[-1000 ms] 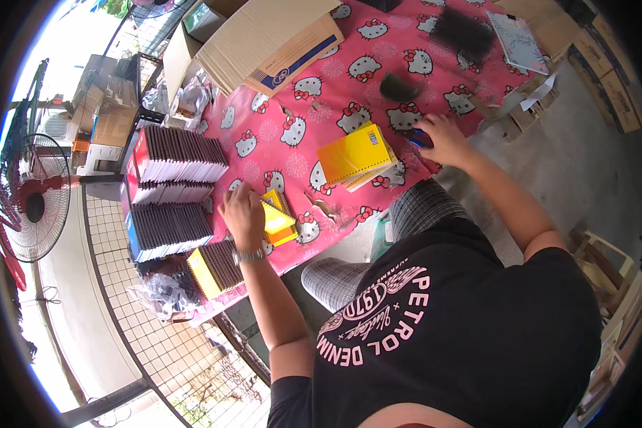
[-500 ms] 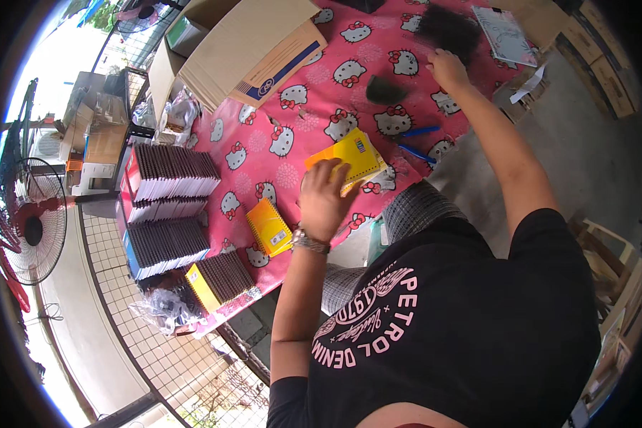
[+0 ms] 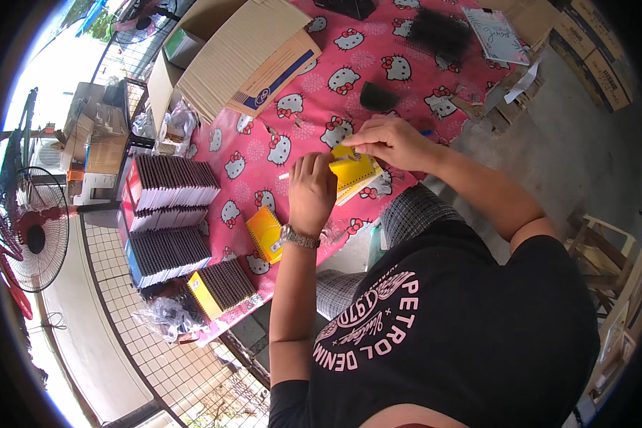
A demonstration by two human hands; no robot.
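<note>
A yellow spiral notebook (image 3: 354, 173) lies on top of at least one more at the table's near edge. Above its left side is my left hand (image 3: 312, 194), fingers curled, with a watch on the wrist. A small white piece (image 3: 284, 175) shows beside its knuckles; I cannot tell whether the hand grips it. My right hand (image 3: 396, 143) reaches over the notebook's far side, thumb and fingers pinched together near the left fingertips. What either hand holds is too small to make out. Another yellow spiral notebook (image 3: 265, 234) lies left of my left wrist.
Stacks of spiral notebooks (image 3: 167, 250) line the table's left end. An open cardboard box (image 3: 246, 60) stands at the back left. Farther off lie a dark round-edged piece (image 3: 378, 97), a black mesh-like pile (image 3: 439, 34) and a pale notebook (image 3: 498, 34). A fan (image 3: 36, 232) stands at far left.
My right hand has come from the black pile at the far right to the yellow notebook, covering most of the blue pens. My left hand has curled its fingers and shifted slightly left.
</note>
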